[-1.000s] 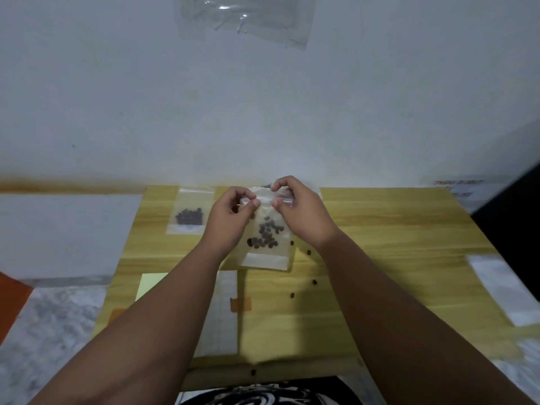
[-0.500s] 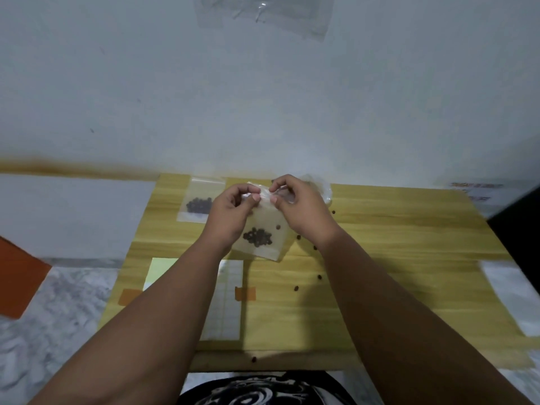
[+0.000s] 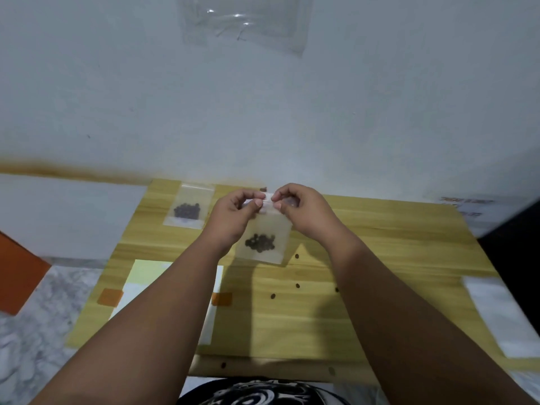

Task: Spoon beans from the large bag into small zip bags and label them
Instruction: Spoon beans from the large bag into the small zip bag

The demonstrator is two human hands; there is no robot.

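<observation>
Two bean-filled zip bags were in view. The held bag (image 3: 264, 244) hung above the table (image 3: 380, 244), its top pinched by the left hand (image 3: 233, 217) and right hand (image 3: 304, 214). The second bag (image 3: 188, 210) lay flat at the far left. At least five loose beans (image 3: 297, 285) dotted the wood.

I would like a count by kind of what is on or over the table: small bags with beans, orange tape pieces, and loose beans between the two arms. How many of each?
Small bags with beans: 2
Orange tape pieces: 2
Loose beans between the arms: 4
Total: 8
</observation>
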